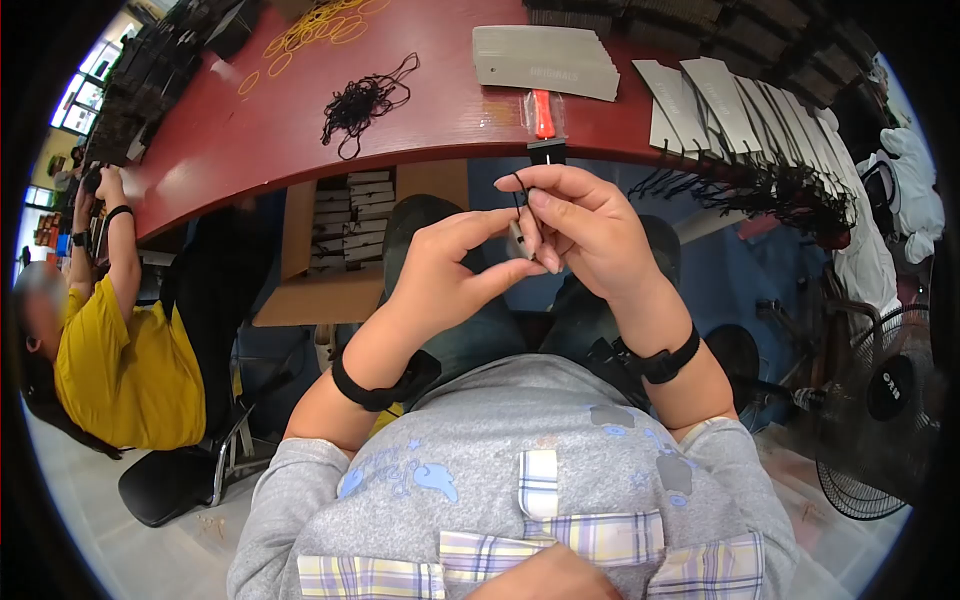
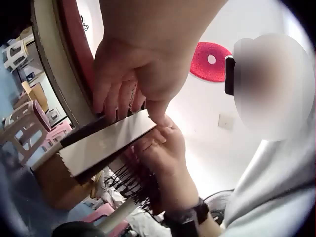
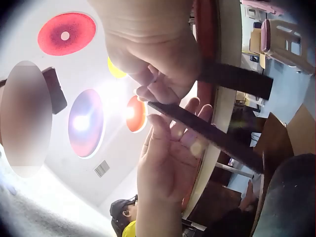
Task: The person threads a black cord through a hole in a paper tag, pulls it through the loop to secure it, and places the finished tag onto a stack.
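In front of my lap, just off the table edge, my two hands meet over one long card tag [image 2: 108, 143]. It has a pale face and a zigzag far end. Its dark back [image 3: 212, 136] shows in the right wrist view. My left hand [image 1: 440, 265] holds the tag near its end between thumb and fingers. The thumb and index finger of my right hand [image 1: 595, 225] pinch a thin black cord [image 1: 519, 185] at that same end. Fingers partly hide where cord and tag meet.
On the red table [image 1: 440, 110] lie a stack of pale cards [image 1: 545, 62], a black cord tangle [image 1: 365, 105], yellow loops [image 1: 320, 30] and corded tags [image 1: 740, 110]. A red-handled tool [image 1: 543, 113] sits at the edge. Below stands an open carton [image 1: 320, 300]; a fan [image 1: 880, 400] is right.
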Demonstrator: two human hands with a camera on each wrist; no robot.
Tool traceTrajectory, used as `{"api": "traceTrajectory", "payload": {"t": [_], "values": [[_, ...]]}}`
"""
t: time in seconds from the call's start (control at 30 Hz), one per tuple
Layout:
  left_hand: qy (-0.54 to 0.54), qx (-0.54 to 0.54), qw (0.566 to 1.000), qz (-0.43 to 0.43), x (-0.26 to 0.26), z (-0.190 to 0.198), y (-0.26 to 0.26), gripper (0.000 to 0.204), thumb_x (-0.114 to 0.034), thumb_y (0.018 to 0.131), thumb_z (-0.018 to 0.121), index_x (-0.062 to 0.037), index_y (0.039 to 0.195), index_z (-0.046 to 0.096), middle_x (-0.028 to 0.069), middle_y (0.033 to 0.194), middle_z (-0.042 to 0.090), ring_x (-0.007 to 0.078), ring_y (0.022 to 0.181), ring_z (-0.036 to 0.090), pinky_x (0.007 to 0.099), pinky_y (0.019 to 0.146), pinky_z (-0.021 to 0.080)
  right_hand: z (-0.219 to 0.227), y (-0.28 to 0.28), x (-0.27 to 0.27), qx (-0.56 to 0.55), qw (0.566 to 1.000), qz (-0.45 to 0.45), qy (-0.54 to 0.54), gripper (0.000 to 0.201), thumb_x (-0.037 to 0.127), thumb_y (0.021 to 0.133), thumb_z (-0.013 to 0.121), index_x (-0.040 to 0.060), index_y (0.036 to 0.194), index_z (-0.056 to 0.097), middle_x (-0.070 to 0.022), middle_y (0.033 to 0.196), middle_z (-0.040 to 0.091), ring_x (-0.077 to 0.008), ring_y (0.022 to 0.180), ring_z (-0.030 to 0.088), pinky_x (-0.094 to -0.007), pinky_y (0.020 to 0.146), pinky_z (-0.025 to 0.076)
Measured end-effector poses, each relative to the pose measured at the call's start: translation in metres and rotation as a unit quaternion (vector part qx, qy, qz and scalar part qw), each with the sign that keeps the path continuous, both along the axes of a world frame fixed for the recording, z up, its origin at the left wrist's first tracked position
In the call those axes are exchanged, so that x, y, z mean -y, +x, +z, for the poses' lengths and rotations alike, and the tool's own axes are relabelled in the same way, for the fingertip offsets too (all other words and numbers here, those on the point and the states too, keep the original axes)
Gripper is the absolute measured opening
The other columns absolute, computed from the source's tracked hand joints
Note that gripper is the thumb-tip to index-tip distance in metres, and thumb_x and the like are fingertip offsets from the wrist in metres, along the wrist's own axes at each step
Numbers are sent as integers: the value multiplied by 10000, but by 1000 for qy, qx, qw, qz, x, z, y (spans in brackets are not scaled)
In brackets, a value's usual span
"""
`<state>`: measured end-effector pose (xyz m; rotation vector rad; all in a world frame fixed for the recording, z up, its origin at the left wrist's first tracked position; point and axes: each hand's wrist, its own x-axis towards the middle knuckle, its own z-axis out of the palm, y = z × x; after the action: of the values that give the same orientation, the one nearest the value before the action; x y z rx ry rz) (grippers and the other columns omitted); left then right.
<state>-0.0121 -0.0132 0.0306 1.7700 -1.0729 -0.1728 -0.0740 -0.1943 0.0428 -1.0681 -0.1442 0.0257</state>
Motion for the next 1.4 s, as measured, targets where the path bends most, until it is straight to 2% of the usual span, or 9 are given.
{"api": "traceTrajectory", "payload": {"t": [0.17,0.23,0.4,0.57,0.73,0.9,0.97,1.2,1.4], "values": [[1,17,999,42,2,-7,-4,457,-109,709,769,-39,1143,645,135,930,694,242,777,682,309,693,525,13,-10,8,37,946,-157,-283,250,102,979,465,-13,1155,599,-111,845,679,-84,577,580,-178,508,410],[30,-9,998,53,1,-15,-2,464,-121,703,778,-41,1142,651,137,918,694,220,771,682,304,682,521,22,-15,9,49,948,-233,-210,230,109,976,473,-13,1115,609,-121,878,693,-91,581,592,-178,512,397],[-10,-129,991,37,-4,-14,-1,453,-109,688,799,-34,1116,671,122,916,704,163,811,684,278,730,532,14,-15,32,35,997,21,68,205,157,968,501,3,1019,625,-41,747,621,-88,607,556,-213,545,401],[-60,-122,991,-14,-10,-6,0,420,-76,688,804,-21,1086,685,97,942,711,137,877,676,258,819,532,-19,-15,20,62,917,-59,-389,315,228,980,500,-12,792,580,-3,686,533,-112,627,467,-275,585,387],[13,52,999,9,-6,2,-1,413,-98,668,801,-54,1064,696,96,960,705,203,818,684,286,729,544,10,-25,32,24,985,69,-159,282,226,922,593,-1,756,577,14,672,517,-76,623,448,-240,574,365],[57,172,983,10,3,16,1,419,-47,660,779,-51,1068,685,117,1000,691,227,860,684,311,788,539,18,-22,6,29,884,-94,-458,163,136,858,654,1,779,606,17,640,534,-45,589,430,-239,511,346],[20,167,986,17,13,17,0,387,-100,685,786,-45,1053,681,116,995,684,263,885,667,350,802,532,18,-24,10,36,865,-95,-492,198,182,833,661,-4,793,608,-121,652,595,-186,554,539,-312,529,415],[14,366,896,251,7,37,80,254,-175,820,696,-7,1009,667,156,1044,640,348,1086,563,417,930,437,59,-51,91,-24,915,-401,-44,189,176,917,614,-5,866,591,-29,570,510,-95,426,444,-219,393,305],[199,464,796,335,7,17,73,317,-221,824,693,-33,1077,658,163,1308,505,409,1264,391,474,1035,335,43,-60,148,-91,728,-610,-299,285,302,866,690,28,801,643,-43,630,552,-152,532,518,-263,503,391]]}}
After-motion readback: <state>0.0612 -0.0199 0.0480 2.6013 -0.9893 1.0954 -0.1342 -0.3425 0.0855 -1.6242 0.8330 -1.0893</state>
